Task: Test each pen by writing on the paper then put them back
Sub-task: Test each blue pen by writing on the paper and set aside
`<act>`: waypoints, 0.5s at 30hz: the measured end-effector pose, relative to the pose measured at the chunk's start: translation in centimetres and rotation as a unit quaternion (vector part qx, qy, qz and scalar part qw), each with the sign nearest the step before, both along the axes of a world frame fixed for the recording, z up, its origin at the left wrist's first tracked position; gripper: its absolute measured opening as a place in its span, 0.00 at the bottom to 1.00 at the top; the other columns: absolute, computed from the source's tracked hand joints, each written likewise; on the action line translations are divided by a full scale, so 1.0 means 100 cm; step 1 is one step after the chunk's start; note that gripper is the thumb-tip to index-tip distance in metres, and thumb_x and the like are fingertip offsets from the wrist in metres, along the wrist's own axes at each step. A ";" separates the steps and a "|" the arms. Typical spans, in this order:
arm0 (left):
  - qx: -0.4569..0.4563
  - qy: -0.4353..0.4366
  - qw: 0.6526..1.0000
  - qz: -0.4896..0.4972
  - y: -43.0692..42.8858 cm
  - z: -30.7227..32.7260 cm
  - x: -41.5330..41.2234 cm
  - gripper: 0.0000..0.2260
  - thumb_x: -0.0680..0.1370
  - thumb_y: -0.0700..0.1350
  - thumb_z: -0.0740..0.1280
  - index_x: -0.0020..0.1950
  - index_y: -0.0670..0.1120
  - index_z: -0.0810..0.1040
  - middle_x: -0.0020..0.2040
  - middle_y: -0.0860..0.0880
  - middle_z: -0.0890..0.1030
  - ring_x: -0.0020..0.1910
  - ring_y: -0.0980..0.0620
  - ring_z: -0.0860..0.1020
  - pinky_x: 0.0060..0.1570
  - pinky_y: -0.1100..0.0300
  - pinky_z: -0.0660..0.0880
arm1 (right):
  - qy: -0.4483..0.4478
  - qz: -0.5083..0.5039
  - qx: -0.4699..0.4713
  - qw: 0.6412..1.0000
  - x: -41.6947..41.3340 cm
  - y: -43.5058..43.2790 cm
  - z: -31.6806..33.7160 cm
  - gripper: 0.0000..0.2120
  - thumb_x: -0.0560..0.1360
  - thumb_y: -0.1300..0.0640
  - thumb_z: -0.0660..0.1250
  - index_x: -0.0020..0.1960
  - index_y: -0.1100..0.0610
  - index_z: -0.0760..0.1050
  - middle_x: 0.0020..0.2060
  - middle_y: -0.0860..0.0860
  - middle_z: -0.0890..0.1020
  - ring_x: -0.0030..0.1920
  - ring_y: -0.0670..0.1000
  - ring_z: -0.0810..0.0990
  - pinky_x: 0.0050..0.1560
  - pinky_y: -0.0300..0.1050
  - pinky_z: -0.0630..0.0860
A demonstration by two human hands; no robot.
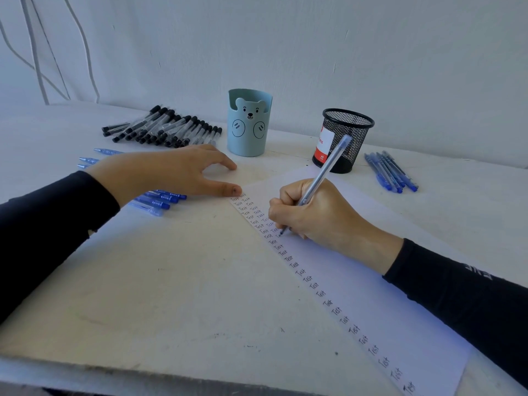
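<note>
The right hand (320,215) is gripping a blue pen (323,172), its tip touching the paper (371,295) and adding to a second column of "Test". The left hand (171,172) is lying open at the paper's far corner. Many pens seem tested, but the black pens (165,127) at far left are probably still waiting.

Just one cam here, head-mounted and wide-angle, looking forward and down over the table (177,295). It's close in: left hand (171,172) and right hand (317,215) with its pen (323,172) sit mid-frame, sleeves (43,224) run off both side edges, and the wall (285,38) fills the top.
</note>
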State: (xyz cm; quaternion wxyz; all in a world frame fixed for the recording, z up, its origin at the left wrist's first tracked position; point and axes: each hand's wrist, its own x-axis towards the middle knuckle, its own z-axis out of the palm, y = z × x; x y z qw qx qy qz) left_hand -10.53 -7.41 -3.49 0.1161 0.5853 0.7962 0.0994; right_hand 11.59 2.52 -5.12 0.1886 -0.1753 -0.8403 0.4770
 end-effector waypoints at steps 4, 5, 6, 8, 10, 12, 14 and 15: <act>-0.003 0.000 1.000 -0.002 0.000 0.000 -0.001 0.36 0.66 0.71 0.61 0.72 0.60 0.66 0.73 0.56 0.64 0.71 0.54 0.64 0.70 0.56 0.61 | 0.004 -0.005 0.002 1.000 0.000 0.001 0.000 0.17 0.72 0.67 0.69 0.32 0.73 0.66 0.22 0.46 0.76 0.22 0.42 0.69 0.24 0.34 0.66; -0.002 0.001 1.000 -0.003 0.000 0.000 -0.001 0.36 0.67 0.71 0.61 0.72 0.59 0.66 0.73 0.55 0.64 0.71 0.54 0.64 0.70 0.56 0.61 | 0.002 -0.004 0.002 1.000 0.000 0.000 0.001 0.17 0.72 0.67 0.69 0.32 0.73 0.66 0.22 0.46 0.76 0.22 0.42 0.69 0.24 0.34 0.66; 0.000 0.001 1.000 -0.003 0.000 0.000 0.000 0.36 0.67 0.70 0.62 0.72 0.59 0.66 0.73 0.55 0.64 0.71 0.54 0.64 0.70 0.56 0.61 | -0.001 -0.004 0.003 1.000 0.000 0.000 0.001 0.17 0.72 0.67 0.69 0.32 0.73 0.66 0.22 0.45 0.77 0.22 0.42 0.69 0.24 0.34 0.66; 0.001 0.003 1.000 -0.004 0.001 0.000 0.000 0.35 0.67 0.70 0.62 0.72 0.59 0.67 0.73 0.55 0.64 0.70 0.54 0.64 0.70 0.56 0.61 | -0.005 -0.007 0.008 1.000 0.000 0.000 0.001 0.17 0.72 0.67 0.69 0.32 0.74 0.66 0.22 0.45 0.77 0.22 0.42 0.69 0.24 0.34 0.66; -0.001 0.004 1.000 -0.004 0.001 -0.001 -0.001 0.35 0.67 0.70 0.62 0.72 0.59 0.67 0.73 0.55 0.64 0.70 0.54 0.64 0.70 0.56 0.61 | -0.007 -0.010 0.014 1.000 0.000 0.000 0.001 0.17 0.73 0.66 0.69 0.31 0.72 0.66 0.21 0.45 0.76 0.23 0.43 0.71 0.24 0.34 0.67; 0.000 0.002 1.000 -0.003 0.001 -0.001 -0.002 0.35 0.67 0.71 0.62 0.72 0.60 0.67 0.73 0.55 0.64 0.70 0.54 0.64 0.69 0.56 0.61 | -0.006 -0.012 0.018 1.000 0.000 0.000 0.002 0.18 0.74 0.66 0.68 0.28 0.66 0.67 0.20 0.43 0.75 0.29 0.49 0.75 0.26 0.37 0.68; 0.001 0.001 1.000 -0.005 0.001 -0.001 -0.002 0.35 0.67 0.71 0.62 0.72 0.60 0.67 0.73 0.55 0.64 0.70 0.54 0.64 0.69 0.56 0.61 | -0.003 -0.017 0.021 1.000 0.000 -0.001 0.002 0.19 0.74 0.66 0.68 0.27 0.62 0.66 0.18 0.42 0.73 0.33 0.54 0.76 0.27 0.39 0.69; 0.002 0.001 1.000 -0.006 0.001 -0.001 -0.002 0.35 0.67 0.71 0.62 0.72 0.59 0.67 0.73 0.55 0.65 0.70 0.54 0.64 0.69 0.57 0.61 | -0.001 -0.019 0.022 1.000 0.000 -0.001 0.002 0.19 0.74 0.66 0.68 0.27 0.63 0.66 0.19 0.42 0.73 0.32 0.52 0.76 0.26 0.37 0.68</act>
